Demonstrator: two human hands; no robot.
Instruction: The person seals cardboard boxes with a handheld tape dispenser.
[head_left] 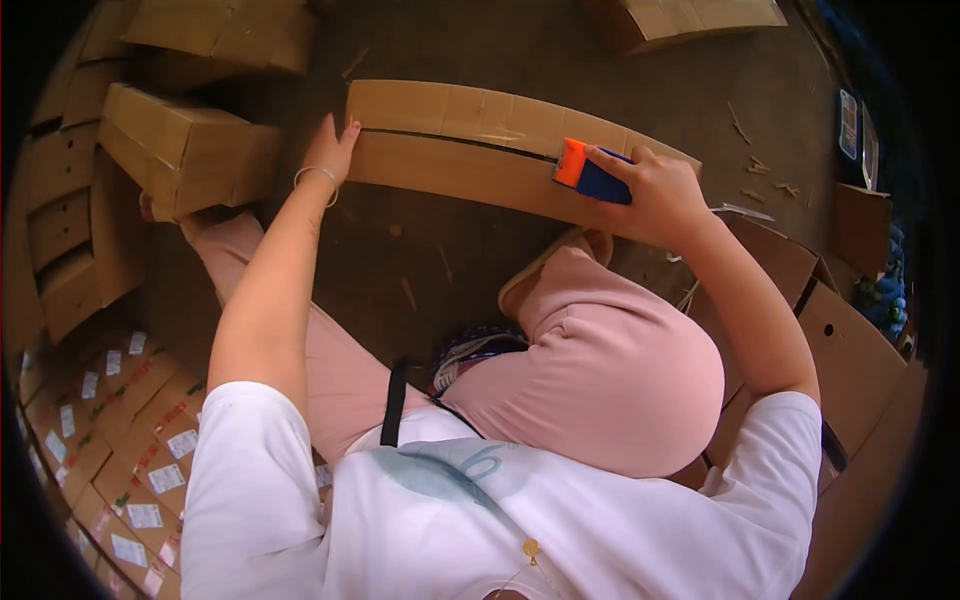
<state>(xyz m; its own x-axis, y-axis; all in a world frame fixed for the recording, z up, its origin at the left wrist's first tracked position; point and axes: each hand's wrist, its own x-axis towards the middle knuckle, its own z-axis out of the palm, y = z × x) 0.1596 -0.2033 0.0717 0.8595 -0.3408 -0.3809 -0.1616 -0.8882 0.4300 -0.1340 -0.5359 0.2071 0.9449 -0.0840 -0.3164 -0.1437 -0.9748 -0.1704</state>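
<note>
A long, narrow cardboard box lies crosswise in front of me, with a dark gap between its top flaps running from the left end toward the middle. My left hand holds the box's left end, thumb at the edge by the gap. In my right hand is an orange and blue tape dispenser, its orange front right at the seam on the right half of the box. The fingers wrap over the dispenser's blue body, hiding part of it.
Cardboard boxes stand at the left, with one more box at the top right. Labelled flat cartons lie lower left. Open cartons stand at my right. Small scraps litter the dark floor.
</note>
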